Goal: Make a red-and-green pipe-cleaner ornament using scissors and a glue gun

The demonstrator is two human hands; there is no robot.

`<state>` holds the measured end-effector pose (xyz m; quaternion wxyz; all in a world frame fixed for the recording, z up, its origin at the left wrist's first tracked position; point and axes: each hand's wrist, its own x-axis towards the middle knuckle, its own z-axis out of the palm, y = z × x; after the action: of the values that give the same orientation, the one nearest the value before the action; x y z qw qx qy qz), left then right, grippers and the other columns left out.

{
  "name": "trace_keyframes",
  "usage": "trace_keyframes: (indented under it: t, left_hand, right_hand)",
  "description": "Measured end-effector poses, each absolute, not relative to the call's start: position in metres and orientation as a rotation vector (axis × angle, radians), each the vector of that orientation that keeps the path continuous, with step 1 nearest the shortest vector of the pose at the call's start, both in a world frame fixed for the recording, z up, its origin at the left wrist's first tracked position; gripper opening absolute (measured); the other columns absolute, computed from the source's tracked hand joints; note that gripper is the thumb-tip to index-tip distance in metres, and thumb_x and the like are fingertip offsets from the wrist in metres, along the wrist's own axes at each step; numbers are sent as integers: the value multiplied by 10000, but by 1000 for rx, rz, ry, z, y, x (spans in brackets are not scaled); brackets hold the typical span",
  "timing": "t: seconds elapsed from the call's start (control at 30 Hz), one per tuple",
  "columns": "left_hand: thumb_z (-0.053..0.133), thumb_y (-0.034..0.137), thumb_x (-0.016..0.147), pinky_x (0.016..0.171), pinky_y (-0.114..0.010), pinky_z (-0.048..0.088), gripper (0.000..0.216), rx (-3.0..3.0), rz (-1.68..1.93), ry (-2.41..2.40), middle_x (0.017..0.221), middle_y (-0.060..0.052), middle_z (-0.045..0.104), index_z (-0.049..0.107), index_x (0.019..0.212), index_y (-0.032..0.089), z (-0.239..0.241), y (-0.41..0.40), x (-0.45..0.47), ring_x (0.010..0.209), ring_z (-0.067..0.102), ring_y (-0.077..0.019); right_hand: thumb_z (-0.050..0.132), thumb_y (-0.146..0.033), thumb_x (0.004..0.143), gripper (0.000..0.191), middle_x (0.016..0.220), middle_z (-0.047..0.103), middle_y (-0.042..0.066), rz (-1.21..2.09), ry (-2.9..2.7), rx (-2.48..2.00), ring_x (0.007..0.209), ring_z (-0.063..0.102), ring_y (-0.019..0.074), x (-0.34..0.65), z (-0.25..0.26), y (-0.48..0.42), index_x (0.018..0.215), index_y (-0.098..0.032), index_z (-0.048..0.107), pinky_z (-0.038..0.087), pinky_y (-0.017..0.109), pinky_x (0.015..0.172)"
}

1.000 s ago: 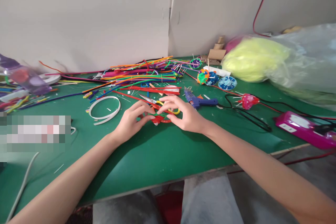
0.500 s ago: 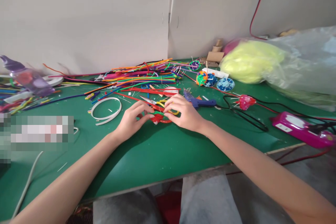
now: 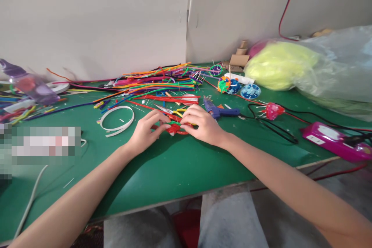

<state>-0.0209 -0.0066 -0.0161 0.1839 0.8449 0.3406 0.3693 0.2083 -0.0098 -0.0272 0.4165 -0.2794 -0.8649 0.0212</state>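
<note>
Between my hands, just above the green table (image 3: 174, 170), is a small red craft piece with green on top (image 3: 174, 128); its exact kind is hard to make out. My left hand (image 3: 151, 130) pinches its left side with thumb and fingertips. On the right side, my right hand (image 3: 200, 126) grips it with bent fingers, which cover part of it. Just behind the fingers lie scissors (image 3: 178, 112) with yellow handles, blades pointing left. Red pipe cleaners (image 3: 168, 100) lie beyond them.
A blue glue gun (image 3: 222, 112) lies right of my hands, its cable running toward a purple power strip (image 3: 328, 139). Coiled white strip (image 3: 116, 119) sits at left. Behind are many pipe cleaners (image 3: 157, 81), decorated balls (image 3: 250, 91) and plastic bags (image 3: 281, 66). A purple bottle (image 3: 31, 85) leans far left.
Both hands keep hold of the red and green piece in nearly the same place. The right fingers shift slightly, and the camera view moves a little.
</note>
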Motion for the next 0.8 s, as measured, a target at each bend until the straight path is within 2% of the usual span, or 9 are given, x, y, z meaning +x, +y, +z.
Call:
trace_keyframes:
  t: [0.23,0.5,0.8]
  left_hand:
    - [589,331,894,554,-188,537,143,2388,1066,956,918,-39,601,624,909,194,-15,-6,-20,770,601,-124]
    - [584,329,898,581,-203,549,142,2428,1066,945,929,-51,618,627,910,194,-14,-6,-21,801,608,-134]
    - [589,334,896,588,-204,529,157,2490,1096,929,884,-51,635,635,878,185,-10,-8,-19,776,614,-131]
  right_hand:
    - [620,-172,863,19,876,669,58,73,-2139,-776,904,579,214,209,-26,-10,870,-188,625,486,376,830]
    - [527,-124,882,153,910,678,55,148,-1923,-931,865,625,201,212,-25,-7,967,-211,621,506,371,776]
    - [532,-115,862,164,867,687,51,189,-1883,-979,829,632,196,213,-25,-6,968,-191,631,502,351,733]
